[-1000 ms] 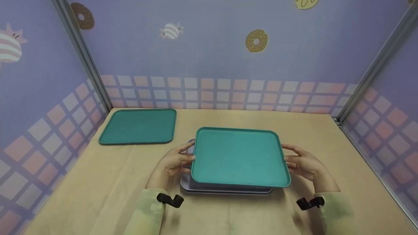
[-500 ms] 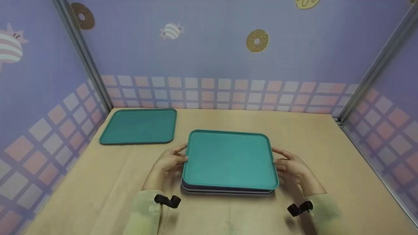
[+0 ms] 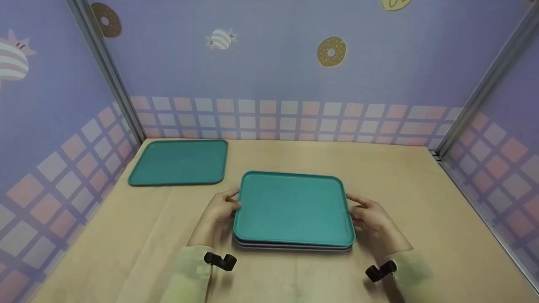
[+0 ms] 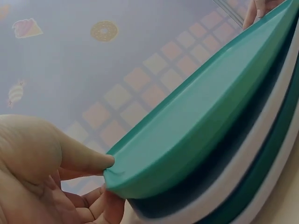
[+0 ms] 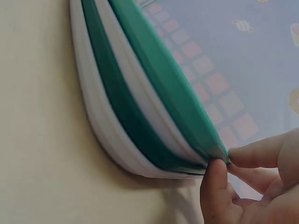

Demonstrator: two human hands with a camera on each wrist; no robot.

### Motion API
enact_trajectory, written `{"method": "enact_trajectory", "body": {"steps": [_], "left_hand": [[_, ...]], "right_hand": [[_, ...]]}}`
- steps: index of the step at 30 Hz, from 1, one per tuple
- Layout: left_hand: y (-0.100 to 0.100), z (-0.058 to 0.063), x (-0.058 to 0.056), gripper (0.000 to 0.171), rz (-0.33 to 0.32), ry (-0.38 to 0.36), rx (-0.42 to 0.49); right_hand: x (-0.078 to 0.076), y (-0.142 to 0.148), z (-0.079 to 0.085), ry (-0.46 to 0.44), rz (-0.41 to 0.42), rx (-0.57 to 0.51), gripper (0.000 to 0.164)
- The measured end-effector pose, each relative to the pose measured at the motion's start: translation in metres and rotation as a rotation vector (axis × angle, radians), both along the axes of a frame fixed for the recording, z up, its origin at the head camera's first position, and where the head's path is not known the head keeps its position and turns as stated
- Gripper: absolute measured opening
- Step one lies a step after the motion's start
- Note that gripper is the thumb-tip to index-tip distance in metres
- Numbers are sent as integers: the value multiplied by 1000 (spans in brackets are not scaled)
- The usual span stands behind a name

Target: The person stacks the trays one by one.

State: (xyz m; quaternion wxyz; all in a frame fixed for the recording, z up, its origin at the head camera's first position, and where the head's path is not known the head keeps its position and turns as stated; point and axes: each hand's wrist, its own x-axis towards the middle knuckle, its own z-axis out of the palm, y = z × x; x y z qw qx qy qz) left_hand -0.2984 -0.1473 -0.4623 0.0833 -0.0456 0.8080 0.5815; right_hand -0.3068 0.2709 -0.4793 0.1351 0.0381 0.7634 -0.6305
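A teal-green tray (image 3: 294,208) lies on top of a stack in the middle of the table. My left hand (image 3: 221,208) pinches its left rim, thumb above and fingers beneath. On the opposite rim, my right hand (image 3: 368,214) pinches the same tray. Beneath it the right wrist view shows an upper white tray (image 5: 128,70), a darker green tray (image 5: 112,93) and a bottom white tray (image 5: 100,116). A dark gap shows under the top tray in the left wrist view; whether it fully rests on the stack I cannot tell.
Another green tray (image 3: 181,162) lies flat at the table's back left. Patterned walls (image 3: 273,75) enclose the wooden table (image 3: 126,252) at the back and both sides, with metal posts at the corners.
Both hands have brought the top tray down and to the left, so it now lines up closely with the trays below. The tray at the back left has not moved.
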Motion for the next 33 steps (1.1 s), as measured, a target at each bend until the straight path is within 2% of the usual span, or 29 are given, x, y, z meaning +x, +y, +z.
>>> {"method": "enact_trajectory", "body": {"steps": [5, 12, 18, 24, 33], "left_hand": [[1, -4, -2, 55, 30, -4, -6], [2, -4, -3, 53, 54, -6, -77], [3, -8, -5, 53, 80, -30, -70], [3, -9, -4, 55, 77, -52, -63], [-2, -6, -1, 55, 48, -41, -120]], "right_hand": [[1, -5, -4, 20, -19, 36, 55], [0, -8, -4, 25, -33, 64, 54], [0, -9, -7, 14, -41, 105, 53], [2, -10, -8, 25, -37, 129, 53], [-1, -10, -9, 37, -35, 164, 55]]}}
